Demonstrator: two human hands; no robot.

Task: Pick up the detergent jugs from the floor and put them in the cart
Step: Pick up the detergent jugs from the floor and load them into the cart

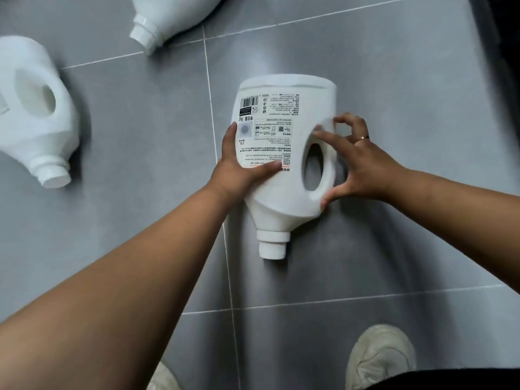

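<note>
The white plastic labelled detergent jug (281,153) lies flat on the grey tiled floor (408,80). The left hand (239,168) clasps its left edge, thumb over the label. The right hand (363,164), fingers spread wide, touches its handle. A plain white plastic jug (36,108) lies left of it.

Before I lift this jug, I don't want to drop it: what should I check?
1. Left hand grips labelled jug: ok, thumb across the label.
2. Right hand round the handle: not ok, fingers only touch its outer edge.
3. Cap on: ok.
4. Left jug and far jug clear: ok, both lie apart.
5. Cart within reach: cannot tell, not in view.
</note>
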